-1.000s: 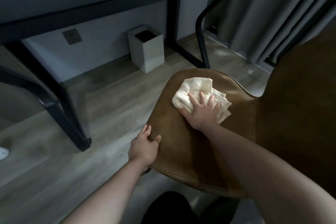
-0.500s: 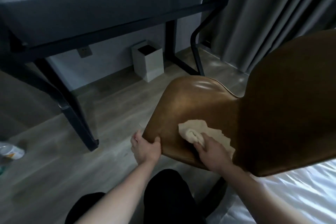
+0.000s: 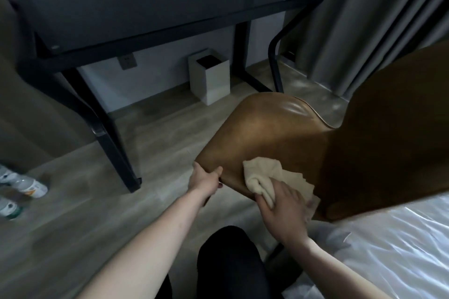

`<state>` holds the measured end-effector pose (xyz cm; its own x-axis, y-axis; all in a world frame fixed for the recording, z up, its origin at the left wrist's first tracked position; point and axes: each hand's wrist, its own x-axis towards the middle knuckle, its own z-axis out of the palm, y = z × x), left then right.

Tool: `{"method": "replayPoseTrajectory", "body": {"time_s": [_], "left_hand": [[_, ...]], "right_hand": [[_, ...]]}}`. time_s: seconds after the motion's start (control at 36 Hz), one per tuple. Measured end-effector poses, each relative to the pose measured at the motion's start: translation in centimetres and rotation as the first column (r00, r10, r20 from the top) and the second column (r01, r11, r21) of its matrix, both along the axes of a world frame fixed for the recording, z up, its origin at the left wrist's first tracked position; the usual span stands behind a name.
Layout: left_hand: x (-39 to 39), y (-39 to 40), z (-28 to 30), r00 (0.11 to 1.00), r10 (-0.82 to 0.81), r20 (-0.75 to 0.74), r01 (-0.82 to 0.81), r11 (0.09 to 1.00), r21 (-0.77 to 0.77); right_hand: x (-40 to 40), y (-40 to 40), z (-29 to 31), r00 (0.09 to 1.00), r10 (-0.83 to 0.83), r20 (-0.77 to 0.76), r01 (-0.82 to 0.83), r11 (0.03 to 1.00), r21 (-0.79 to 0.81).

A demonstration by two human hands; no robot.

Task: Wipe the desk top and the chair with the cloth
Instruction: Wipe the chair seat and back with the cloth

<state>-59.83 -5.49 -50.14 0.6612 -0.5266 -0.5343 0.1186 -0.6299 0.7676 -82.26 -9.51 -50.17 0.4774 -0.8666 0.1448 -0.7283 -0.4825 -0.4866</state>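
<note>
- Right hand (image 3: 283, 211) rests on the cloth (image 3: 267, 181) at the near edge of the chair (image 3: 279, 136) seat; fingers curl loosely over the bunched fabric — how hard they press, cannot tell.
- Cloth bulges out ahead of those fingertips, its long axis running left-right along the seat edge.
- Left hand (image 3: 205, 181) grips the seat's left corner, thumb on top, fingers hidden beneath.
- Unwiped seat lies forward of the right fingers — that hand is the nearer.
- Desk top (image 3: 155, 2) stands well beyond.
</note>
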Motion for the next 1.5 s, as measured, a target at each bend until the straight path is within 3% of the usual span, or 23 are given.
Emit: {"method": "replayPoseTrajectory", "body": {"time_s": [0.14,0.28,0.44,0.5,0.58,0.67,0.78,0.92,1.03,1.14,1.22,1.36,1.5], "left_hand": [[7.2,-5.5,-5.3,0.988,0.115,0.099,-0.116,0.993,0.005],[8.8,-6.1,3.1,0.952,0.141,0.272,-0.141,0.990,-0.019],[10.3,-5.0,12.1,0.872,-0.051,0.487,0.138,0.980,-0.145],[8.8,-4.3,15.9,0.847,-0.129,0.516,0.295,0.921,-0.255],[4.2,-2.6,21.6,0.793,-0.281,0.541,0.528,0.760,-0.379],[-1.3,-1.2,26.4,0.658,-0.484,0.577,0.733,0.586,-0.344],[-6.0,-1.0,28.5,0.445,-0.582,0.681,0.858,0.495,-0.137],[-7.5,-1.7,28.3,0.085,-0.402,0.912,0.819,0.549,0.166],[-8.0,-1.9,27.4,-0.049,-0.348,0.936,0.757,0.599,0.262],[-7.9,-2.2,28.3,-0.040,-0.373,0.927,0.696,0.655,0.294],[-6.8,-1.8,29.1,0.011,-0.417,0.909,0.676,0.673,0.300],[-3.7,-0.5,29.5,0.092,-0.463,0.882,0.589,0.739,0.326],[-1.1,1.0,29.5,0.155,-0.437,0.886,0.496,0.810,0.313]], "right_hand": [[5.6,-1.9,-0.7,0.999,-0.012,0.036,0.014,0.999,-0.036],[11.4,-3.8,-1.6,0.998,-0.024,0.050,0.023,0.999,0.028],[16.4,-5.7,-1.2,0.981,0.029,0.190,-0.045,0.996,0.083],[17.5,-6.2,-0.8,0.965,0.090,0.247,-0.107,0.993,0.058],[17.8,-6.0,-0.5,0.940,0.171,0.295,-0.167,0.985,-0.038],[17.0,-4.9,0.0,0.933,0.267,0.240,-0.241,0.961,-0.133],[14.8,-2.8,2.9,0.887,0.392,0.246,-0.391,0.919,-0.053],[11.7,-0.2,7.5,0.808,0.488,0.331,-0.541,0.836,0.088],[8.5,0.6,9.2,0.785,0.504,0.360,-0.587,0.790,0.174],[4.3,1.0,11.6,0.778,0.564,0.277,-0.615,0.774,0.150],[0.8,1.1,13.8,0.768,0.559,0.313,-0.620,0.771,0.145],[-4.0,1.1,18.1,0.756,0.450,0.475,-0.544,0.836,0.073],[-6.1,1.0,21.8,0.679,0.266,0.684,-0.319,0.946,-0.051]]}}
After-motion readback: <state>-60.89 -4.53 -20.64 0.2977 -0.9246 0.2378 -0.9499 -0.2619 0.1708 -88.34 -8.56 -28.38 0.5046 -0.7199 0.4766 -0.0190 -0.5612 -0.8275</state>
